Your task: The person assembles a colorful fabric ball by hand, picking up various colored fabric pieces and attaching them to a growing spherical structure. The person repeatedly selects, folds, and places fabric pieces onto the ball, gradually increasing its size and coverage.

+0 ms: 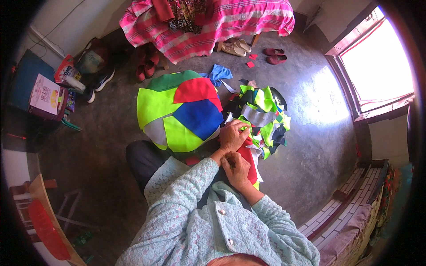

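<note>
My left hand (234, 136) reaches to the near left edge of a heap of cloth scraps (261, 118) in neon yellow, grey, black and red. Its fingers are bent and closed beside a yellow strip; whether they grip it is unclear. Just below, my right hand (236, 169) is closed with curled fingers against my left wrist; anything in it is too small to make out. To the left of the heap lies a round patchwork piece (182, 111) of yellow, green, red, blue and grey cloth panels. Red cloth (249, 160) hangs beside my right hand.
A bed or bench with a pink checked cover (195, 44) stands at the far side, with beige shoes (235, 48) and dark red shoes (275, 56) near it. Blue cloth (218, 73) lies behind the patchwork. Boxes (44, 95) stand left, a bright opening (377, 66) is at right.
</note>
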### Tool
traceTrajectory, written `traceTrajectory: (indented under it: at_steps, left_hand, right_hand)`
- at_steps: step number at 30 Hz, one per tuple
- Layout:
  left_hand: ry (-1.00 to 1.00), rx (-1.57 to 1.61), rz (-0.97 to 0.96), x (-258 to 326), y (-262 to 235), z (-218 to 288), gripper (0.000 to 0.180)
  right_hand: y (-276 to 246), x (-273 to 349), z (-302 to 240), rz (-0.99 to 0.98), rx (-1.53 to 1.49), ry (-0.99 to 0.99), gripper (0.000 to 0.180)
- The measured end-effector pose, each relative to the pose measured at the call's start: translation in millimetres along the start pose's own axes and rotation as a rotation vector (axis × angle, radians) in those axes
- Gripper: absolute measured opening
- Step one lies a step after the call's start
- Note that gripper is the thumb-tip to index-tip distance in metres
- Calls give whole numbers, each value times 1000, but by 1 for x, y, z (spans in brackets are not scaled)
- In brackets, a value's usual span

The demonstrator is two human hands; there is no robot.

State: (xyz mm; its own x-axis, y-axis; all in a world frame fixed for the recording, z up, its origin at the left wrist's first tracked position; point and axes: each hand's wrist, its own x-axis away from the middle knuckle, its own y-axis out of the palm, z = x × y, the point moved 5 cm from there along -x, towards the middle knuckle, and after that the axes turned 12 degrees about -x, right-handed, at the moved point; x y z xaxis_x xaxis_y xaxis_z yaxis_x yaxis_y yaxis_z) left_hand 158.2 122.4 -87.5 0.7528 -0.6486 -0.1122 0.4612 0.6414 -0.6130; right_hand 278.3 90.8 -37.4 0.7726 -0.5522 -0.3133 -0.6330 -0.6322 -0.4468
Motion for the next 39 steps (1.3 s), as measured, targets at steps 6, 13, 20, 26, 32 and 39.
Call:
traceTrajectory:
  at_steps: [6,13,20,26,32,39]
  left_hand:
    - [29,-14,49,1,-5,4,18]
    - [-23,3,-18,-1,2,0,20]
    - [48,-12,74,2,-4,2,20]
    - [12,-1,-5,1,-2,1,21]
    - [20,-10,23,1,-2,1,21]
    - [78,-36,86,2,-6,4,20]
  right_hand:
    - [-1,-1,-2,-61,52,-108,21]
    - [-1,-2,-2,13,-27,5,24]
    - [-1,-1,1,-51,-14,-60,25]
    - [-1,-1,-2,-36,-15,-55,24]
    - [-2,-3,-5,-55,-14,-5,25]
    - [-2,-3,-2,-88,34,-78,19]
